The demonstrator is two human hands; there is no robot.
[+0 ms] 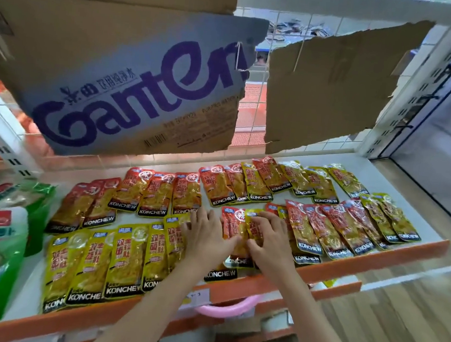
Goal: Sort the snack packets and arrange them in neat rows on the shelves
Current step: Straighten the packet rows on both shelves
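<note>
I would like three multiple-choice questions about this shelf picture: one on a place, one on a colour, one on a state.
1. Where do the green bags lie on the shelf?
A. at its left end
B. at its right end
C. at the back middle

2. What colour is the basin below the shelf edge?
A. blue
B. pink
C. black

3. How is the left hand?
A. clenched in a fist
B. lifted clear of the shelf
C. spread flat on packets

Key: 1 A, they fill the picture's left edge. 2 B, a pink rim shows between the forearms. 3 C, its fingers lie straight on the snack packets.
</note>
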